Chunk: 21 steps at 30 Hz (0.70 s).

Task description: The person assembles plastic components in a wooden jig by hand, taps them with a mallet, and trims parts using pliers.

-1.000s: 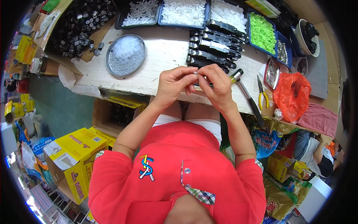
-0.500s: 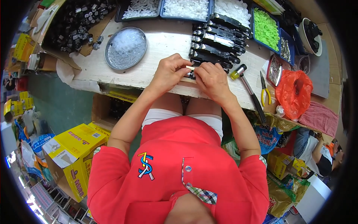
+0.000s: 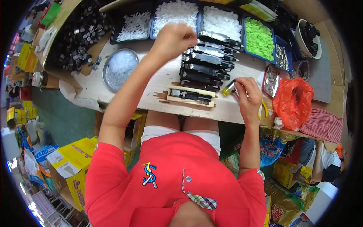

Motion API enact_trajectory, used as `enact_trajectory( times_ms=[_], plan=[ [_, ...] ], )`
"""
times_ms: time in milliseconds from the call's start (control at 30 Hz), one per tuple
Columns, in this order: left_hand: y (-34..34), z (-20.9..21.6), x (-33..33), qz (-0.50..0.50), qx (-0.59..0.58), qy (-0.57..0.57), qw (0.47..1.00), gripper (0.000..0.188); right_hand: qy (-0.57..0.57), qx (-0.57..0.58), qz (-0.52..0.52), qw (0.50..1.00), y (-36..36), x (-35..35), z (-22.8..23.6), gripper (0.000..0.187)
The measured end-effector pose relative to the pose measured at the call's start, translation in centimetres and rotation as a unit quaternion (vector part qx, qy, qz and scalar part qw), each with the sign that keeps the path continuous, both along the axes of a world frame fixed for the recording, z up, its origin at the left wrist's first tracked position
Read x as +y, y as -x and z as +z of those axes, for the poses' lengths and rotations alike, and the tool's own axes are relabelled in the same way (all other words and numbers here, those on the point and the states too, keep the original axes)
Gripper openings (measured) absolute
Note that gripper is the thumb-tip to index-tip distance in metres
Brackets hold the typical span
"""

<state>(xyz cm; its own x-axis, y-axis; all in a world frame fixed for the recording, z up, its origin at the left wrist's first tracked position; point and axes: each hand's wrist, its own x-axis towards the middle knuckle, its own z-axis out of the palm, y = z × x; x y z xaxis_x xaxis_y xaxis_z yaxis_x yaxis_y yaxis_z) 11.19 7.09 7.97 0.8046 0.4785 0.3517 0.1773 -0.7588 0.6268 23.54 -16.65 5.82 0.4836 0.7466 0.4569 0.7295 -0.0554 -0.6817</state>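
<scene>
My left hand [image 3: 174, 41] is raised over the near edge of the white-piece trays, beside the far end of a row of black assemblies [image 3: 206, 70]. Its fingers are curled together and slightly blurred; what they hold, if anything, is hidden. My right hand [image 3: 248, 97] closes around the handle of a hammer with a yellow-tipped head [image 3: 228, 88], which lies on the table. Part of the handle is behind the hand. Between my arms, near the table's front edge, a pale wooden fixture [image 3: 172, 99] holds a long black part [image 3: 191, 95]; neither hand touches it.
Trays of white pieces [image 3: 176, 15] and green pieces [image 3: 259, 38] line the back. A round metal dish [image 3: 121, 70] stands left, near a box of dark parts [image 3: 81, 41]. On the right are yellow-handled pliers [image 3: 265, 109] and a red plastic bag [image 3: 293, 99].
My hands have parted from the work in the fixture. The left has moved up and away toward the trays, the right over to the hammer. The view has shifted slightly.
</scene>
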Motion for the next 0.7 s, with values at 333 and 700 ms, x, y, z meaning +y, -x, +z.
enact_trajectory(
  times_ms=[333,700],
  plan=[
    [-15.4,-2.1,5.0,-0.158,0.244,-0.262,0.92,0.01,0.047,-0.046,-0.037,0.997,-2.4,-1.7,-0.8,0.01],
    [-11.2,0.3,5.5,-0.086,-0.021,0.088,0.992,0.022,0.015,-0.02,-0.033,0.999,-1.5,-0.8,-0.1,0.009]
  ],
)
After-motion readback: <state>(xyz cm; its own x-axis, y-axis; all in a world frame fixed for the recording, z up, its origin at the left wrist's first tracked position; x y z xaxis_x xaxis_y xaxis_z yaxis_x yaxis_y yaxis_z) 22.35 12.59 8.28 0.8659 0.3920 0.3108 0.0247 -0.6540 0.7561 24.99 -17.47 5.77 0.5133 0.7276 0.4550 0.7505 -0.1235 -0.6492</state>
